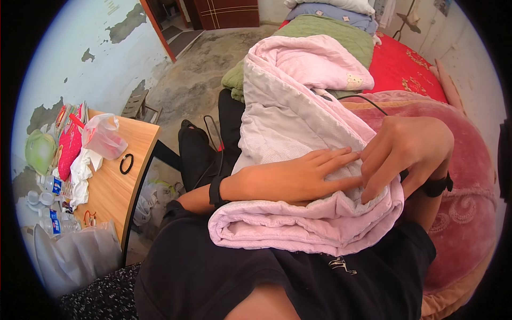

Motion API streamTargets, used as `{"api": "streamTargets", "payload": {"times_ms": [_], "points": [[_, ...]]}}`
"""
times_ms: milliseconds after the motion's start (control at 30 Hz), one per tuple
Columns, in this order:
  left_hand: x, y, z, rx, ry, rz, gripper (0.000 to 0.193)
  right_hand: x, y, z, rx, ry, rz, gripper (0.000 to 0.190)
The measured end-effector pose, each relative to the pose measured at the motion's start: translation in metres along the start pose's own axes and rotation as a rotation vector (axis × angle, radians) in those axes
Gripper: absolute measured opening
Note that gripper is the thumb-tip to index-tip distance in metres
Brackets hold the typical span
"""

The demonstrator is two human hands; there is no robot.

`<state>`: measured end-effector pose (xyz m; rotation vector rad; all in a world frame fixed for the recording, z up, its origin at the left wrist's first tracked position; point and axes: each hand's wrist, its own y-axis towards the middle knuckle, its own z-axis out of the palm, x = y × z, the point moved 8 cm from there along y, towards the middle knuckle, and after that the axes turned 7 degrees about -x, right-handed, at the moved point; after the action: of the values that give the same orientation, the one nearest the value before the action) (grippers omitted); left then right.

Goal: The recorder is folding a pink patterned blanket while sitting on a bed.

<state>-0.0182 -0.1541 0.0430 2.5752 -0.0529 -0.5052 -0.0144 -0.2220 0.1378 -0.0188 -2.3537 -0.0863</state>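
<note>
A pink and white quilt [280, 116] lies across my lap and reaches forward onto the bed. Its near end is folded into a thick roll [304, 228] against my black shirt. My left hand [320, 172] rests palm down on the white side, just beyond the roll, with its fingers stretched out to the right. At the roll's right end, my right hand [404, 156] has bent fingers and grips the quilt's edge; its fingertips are partly hidden in the folds. The two hands meet near the left fingertips. The far end is folded over, showing a small bear patch [354, 81].
On the left, a wooden table [140, 136] holds a plastic bag [105, 136], a black bracelet [127, 164] and water bottles [54, 222]. A pink plush blanket [456, 224] lies at right. Beyond are a green blanket [320, 26] and red bedding [396, 68]. A black cable [364, 98] crosses the quilt.
</note>
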Motion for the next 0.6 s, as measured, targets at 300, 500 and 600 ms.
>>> {"api": "streamTargets", "payload": {"times_ms": [300,500,600], "points": [[-0.009,0.0,-0.004,0.003,0.025,0.062,0.067,0.003,0.004,0.005,0.022,0.02,-0.049,0.031],[0.015,-0.002,-0.026,-0.061,-0.204,-0.057,0.057,0.004,0.011,0.004,-0.052,-0.072,-0.058,0.034],[0.026,-0.001,-0.049,-0.282,-0.134,-0.13,0.061,0.0,0.015,0.004,-0.128,-0.123,-0.029,0.032]]}}
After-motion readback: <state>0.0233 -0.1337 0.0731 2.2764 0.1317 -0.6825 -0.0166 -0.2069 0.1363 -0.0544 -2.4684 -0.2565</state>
